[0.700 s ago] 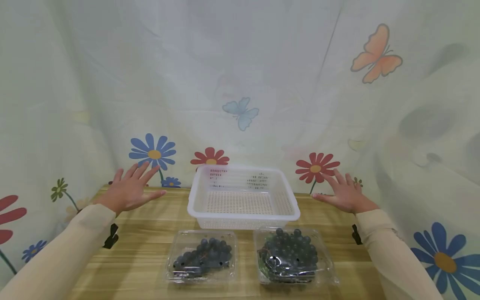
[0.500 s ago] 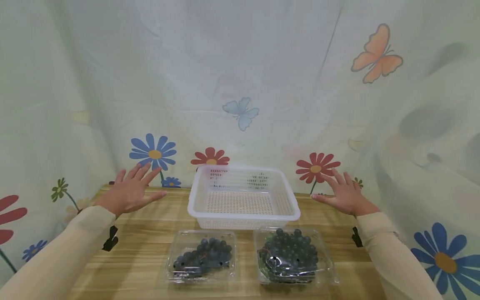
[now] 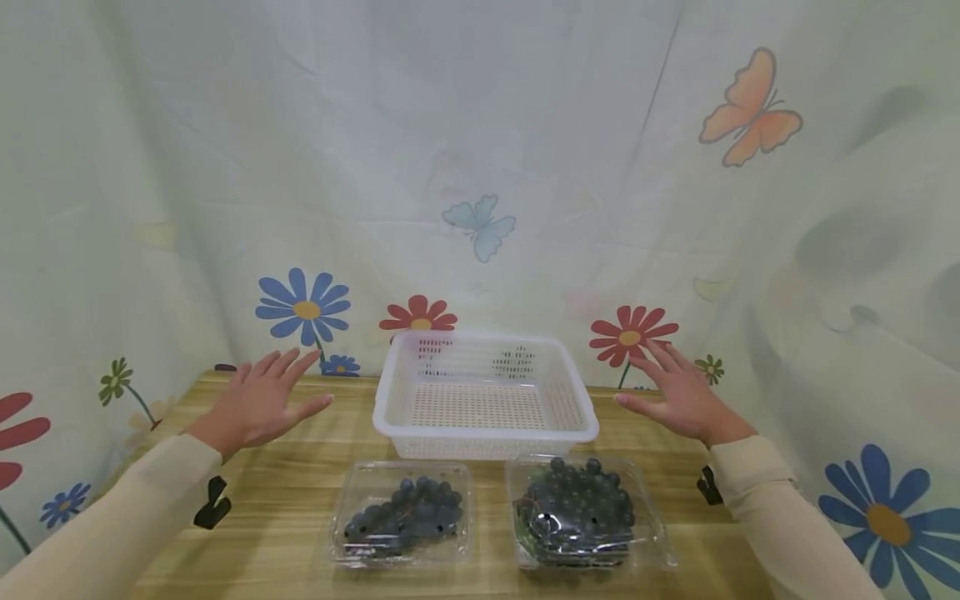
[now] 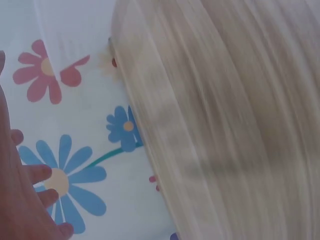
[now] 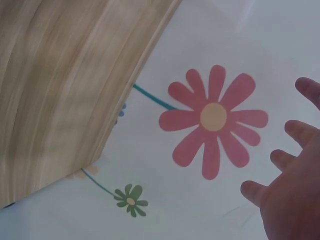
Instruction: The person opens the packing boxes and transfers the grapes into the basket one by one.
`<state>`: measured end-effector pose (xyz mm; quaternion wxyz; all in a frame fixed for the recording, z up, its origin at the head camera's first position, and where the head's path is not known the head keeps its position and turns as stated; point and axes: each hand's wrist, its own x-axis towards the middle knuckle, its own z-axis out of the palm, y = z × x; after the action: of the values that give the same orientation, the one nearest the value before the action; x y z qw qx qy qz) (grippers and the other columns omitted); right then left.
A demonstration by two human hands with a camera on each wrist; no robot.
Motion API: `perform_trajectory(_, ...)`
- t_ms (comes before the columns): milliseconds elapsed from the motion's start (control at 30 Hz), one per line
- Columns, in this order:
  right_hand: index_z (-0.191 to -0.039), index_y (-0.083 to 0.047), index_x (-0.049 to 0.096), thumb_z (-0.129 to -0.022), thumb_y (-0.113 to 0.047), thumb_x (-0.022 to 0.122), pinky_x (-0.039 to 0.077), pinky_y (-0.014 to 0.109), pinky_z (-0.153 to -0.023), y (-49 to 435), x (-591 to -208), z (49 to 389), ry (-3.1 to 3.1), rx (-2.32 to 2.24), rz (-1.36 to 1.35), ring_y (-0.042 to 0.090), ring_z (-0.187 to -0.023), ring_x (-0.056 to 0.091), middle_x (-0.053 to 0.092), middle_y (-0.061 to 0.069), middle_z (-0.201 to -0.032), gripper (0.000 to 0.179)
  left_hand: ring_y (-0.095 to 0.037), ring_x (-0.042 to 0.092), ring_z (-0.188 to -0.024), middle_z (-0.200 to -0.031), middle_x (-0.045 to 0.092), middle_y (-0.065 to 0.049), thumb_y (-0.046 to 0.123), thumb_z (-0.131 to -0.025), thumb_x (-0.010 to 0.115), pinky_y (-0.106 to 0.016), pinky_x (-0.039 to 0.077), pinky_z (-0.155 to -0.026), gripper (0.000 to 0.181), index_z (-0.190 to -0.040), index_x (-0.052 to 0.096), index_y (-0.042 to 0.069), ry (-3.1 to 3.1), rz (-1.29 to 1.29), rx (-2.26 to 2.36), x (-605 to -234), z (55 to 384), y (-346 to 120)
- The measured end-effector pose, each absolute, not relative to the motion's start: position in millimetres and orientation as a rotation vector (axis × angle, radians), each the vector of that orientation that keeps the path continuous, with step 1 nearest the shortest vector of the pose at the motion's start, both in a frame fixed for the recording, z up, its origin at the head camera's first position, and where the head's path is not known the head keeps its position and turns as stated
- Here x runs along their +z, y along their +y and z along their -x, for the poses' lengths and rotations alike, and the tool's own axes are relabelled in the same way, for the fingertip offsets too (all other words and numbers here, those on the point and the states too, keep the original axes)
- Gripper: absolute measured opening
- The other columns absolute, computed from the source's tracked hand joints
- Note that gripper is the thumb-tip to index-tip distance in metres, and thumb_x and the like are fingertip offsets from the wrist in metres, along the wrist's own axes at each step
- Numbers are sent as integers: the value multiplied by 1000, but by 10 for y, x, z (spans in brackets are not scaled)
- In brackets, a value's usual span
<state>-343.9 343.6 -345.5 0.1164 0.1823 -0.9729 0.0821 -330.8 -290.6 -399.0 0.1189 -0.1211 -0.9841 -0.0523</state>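
Note:
My left hand (image 3: 258, 404) is held out with spread fingers, left of a white plastic basket (image 3: 486, 435). On the basket's other side, my right hand (image 3: 682, 396) is likewise spread and holds nothing. Fingertips of the left hand (image 4: 30, 200) show at the edge of the left wrist view, and the right hand (image 5: 295, 195) at the edge of the right wrist view. Nearer to me are two clear plastic boxes: the left box (image 3: 352, 487) has dark grapes (image 3: 423, 504) inside, and the right box (image 3: 648, 517) has a fuller bunch of dark grapes (image 3: 581, 500).
Everything stands on a wood-grain table (image 3: 277, 533). A pale curtain (image 3: 360, 167) printed with flowers and butterflies hangs behind and at both sides. Black clips (image 3: 213, 503) show at the table's left, with another black clip (image 3: 708, 486) at the right.
Both hands have shifted slightly; the left has lowered a little and the right has moved slightly inward toward the basket. Basket and grape boxes stay where they were.

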Motion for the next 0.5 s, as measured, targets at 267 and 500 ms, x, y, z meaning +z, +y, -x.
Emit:
perform_trajectory(267, -151, -15, 48, -98, -56, 60, 28, 80, -112, 3294, -3505, 3357, -2808, 429, -626, 49, -152, 23, 23, 18, -169, 68, -55, 40, -139, -154, 43, -31, 67, -101, 41, -78, 32, -109, 85, -160, 29, 7, -2848, 393, -316, -4080, 3193, -2815)
perform_trajectory(500, -153, -16, 46, -95, -57, 63, 38, 77, -108, 3167, -3559, 3243, -2789, 431, -639, 45, -150, 31, 30, 15, -167, 72, -58, 35, -142, -158, 36, -34, 63, -104, 40, -78, 31, -111, 83, -158, 28, 1, -2863, 383, -496, -4100, 3096, -2702)
